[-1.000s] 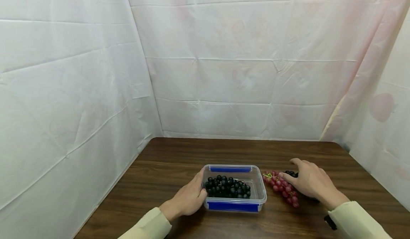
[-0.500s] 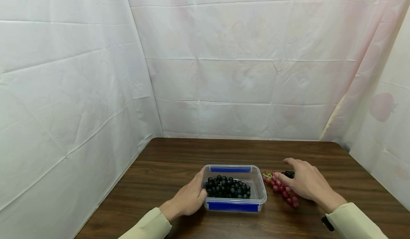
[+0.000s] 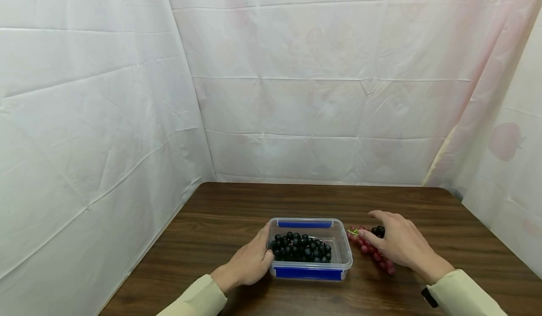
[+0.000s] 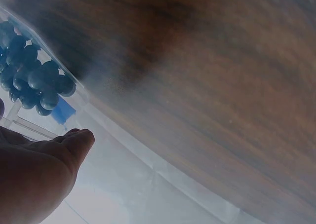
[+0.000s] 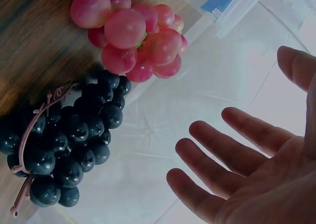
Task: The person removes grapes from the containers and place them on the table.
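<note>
A clear plastic food container (image 3: 345,248) with blue latches holds a bunch of black grapes (image 3: 300,248). Against its left wall my left hand (image 3: 250,259) lies with fingers extended. My right hand (image 3: 400,240), fingers spread and palm bare, is over a bunch of red grapes (image 3: 367,245) to the right of the container. A second bunch of black grapes (image 5: 74,135), with a brownish stem, lies beside the red one. In the head view my right hand hides most of that black bunch. The right wrist view shows space between my fingers and both bunches.
Everything stands on a dark wood-grain table (image 3: 254,198). White cloth walls (image 3: 313,109) rise behind it and on both sides. A black band (image 3: 429,297) shows at the right sleeve cuff.
My right hand has shifted a little to the left across the grapes. The left hand, the container and the red grapes have stayed in place.
</note>
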Motion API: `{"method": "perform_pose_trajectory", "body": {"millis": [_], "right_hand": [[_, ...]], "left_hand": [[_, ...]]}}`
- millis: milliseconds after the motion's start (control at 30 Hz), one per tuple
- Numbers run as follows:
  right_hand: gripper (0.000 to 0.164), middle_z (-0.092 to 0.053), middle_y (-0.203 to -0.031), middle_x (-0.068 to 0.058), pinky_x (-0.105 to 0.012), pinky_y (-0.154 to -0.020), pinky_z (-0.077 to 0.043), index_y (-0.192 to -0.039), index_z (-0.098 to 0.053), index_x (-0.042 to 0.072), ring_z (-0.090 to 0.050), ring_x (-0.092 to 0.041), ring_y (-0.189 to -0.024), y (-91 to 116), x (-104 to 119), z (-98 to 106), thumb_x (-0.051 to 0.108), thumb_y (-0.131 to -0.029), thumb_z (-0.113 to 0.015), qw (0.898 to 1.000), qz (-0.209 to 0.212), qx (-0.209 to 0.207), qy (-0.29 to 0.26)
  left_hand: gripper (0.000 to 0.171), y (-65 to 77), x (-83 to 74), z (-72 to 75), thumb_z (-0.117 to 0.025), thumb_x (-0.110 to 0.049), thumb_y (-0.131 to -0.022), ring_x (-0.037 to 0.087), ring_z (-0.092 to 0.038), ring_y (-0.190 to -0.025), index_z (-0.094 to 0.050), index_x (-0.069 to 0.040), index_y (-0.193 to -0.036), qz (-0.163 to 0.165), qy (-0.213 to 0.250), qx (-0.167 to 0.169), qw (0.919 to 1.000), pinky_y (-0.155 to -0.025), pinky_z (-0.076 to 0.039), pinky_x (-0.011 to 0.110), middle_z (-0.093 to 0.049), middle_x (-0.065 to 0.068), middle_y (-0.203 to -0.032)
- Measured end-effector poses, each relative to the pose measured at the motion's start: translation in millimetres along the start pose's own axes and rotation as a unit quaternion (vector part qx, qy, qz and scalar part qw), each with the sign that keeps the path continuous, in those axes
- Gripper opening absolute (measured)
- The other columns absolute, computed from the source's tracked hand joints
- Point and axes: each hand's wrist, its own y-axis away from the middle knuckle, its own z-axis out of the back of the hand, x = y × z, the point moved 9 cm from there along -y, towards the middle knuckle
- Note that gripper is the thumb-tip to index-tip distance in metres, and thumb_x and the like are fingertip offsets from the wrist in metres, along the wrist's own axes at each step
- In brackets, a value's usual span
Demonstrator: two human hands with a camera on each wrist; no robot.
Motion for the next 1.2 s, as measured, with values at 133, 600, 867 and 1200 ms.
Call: {"method": "perform_pose_trajectory", "body": {"millis": [133, 600, 867, 1200], "right_hand": [[0.079, -0.067, -0.124, -0.021, -0.064, -0.088, -0.050, -0.137, -0.063, 0.006, -0.063, -0.044, -0.113, 0.4, 4.8, -1.0, 0.069, -0.089, -0.065, 1.000, 0.007, 0.000, -0.009], [0.074, -0.064, -0.131, -0.019, -0.065, -0.091, -0.048, -0.141, -0.062, 0.010, -0.058, -0.044, -0.121, 1.4, 19.9, -6.4, 0.065, -0.091, -0.065, 1.000, 0.017, 0.003, -0.020], [0.064, -0.066, -0.132, -0.015, -0.064, -0.092, -0.048, -0.137, -0.064, 0.011, -0.059, -0.044, -0.120, 2.2, 27.5, -6.8, 0.057, -0.093, -0.069, 0.999, 0.037, -0.016, -0.020], [0.054, -0.071, -0.111, -0.004, -0.059, -0.091, -0.049, -0.131, -0.068, 0.011, -0.064, -0.033, -0.107, 2.8, 40.5, -6.1, 0.048, -0.092, -0.074, 0.997, 0.069, -0.039, -0.020]], "left_hand": [[0.070, 0.0, 0.8, 0.0, -0.036, -0.024, -0.106, 0.026, -0.025, -0.153, -0.002, -0.007, -0.166, 0.000, 0.004, -0.001, 1.0000, -0.119, -0.030, 0.052, -0.013, 0.012, -0.171], [0.069, 1.6, -1.9, 1.8, -0.035, -0.023, -0.106, 0.027, -0.024, -0.154, -0.003, -0.006, -0.166, -0.001, 0.004, 0.001, 1.0000, -0.120, -0.030, 0.052, -0.012, 0.014, -0.171], [0.070, 1.4, -1.4, 1.5, -0.035, -0.023, -0.106, 0.026, -0.024, -0.154, -0.003, -0.006, -0.166, 0.000, 0.004, -0.002, 1.0000, -0.120, -0.030, 0.052, -0.012, 0.013, -0.171], [0.070, 1.9, -1.9, 2.5, -0.036, -0.023, -0.106, 0.026, -0.024, -0.153, -0.003, -0.007, -0.166, 0.000, 0.004, -0.001, 1.0000, -0.120, -0.030, 0.052, -0.012, 0.013, -0.171]]}}
